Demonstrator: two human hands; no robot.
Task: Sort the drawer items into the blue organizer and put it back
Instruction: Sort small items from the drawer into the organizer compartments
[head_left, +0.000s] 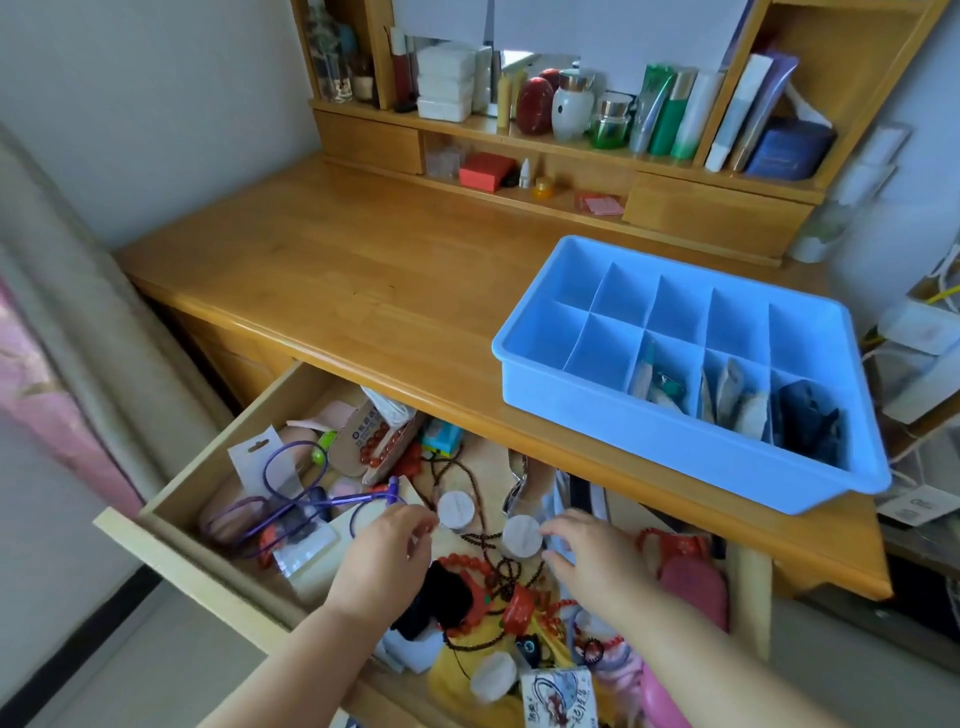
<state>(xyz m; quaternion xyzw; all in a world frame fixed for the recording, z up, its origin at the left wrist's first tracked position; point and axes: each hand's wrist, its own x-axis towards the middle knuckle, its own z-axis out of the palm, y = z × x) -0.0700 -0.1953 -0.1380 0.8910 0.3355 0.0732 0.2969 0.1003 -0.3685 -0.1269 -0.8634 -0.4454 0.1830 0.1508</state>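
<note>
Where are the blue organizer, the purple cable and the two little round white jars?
blue organizer (540, 384): head view, front wall.
purple cable (291, 451): head view, top of its loop.
left white jar (455, 510): head view, lid.
right white jar (522, 535): head view, lid.

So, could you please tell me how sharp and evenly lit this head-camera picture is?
Head view: soft daylight, no harsh glare; wide-angle bending curves the desk edge and organizer; both hands, left and right, and the drawer clutter look slightly motion-blurred; the shelf bottles are soft.
</note>
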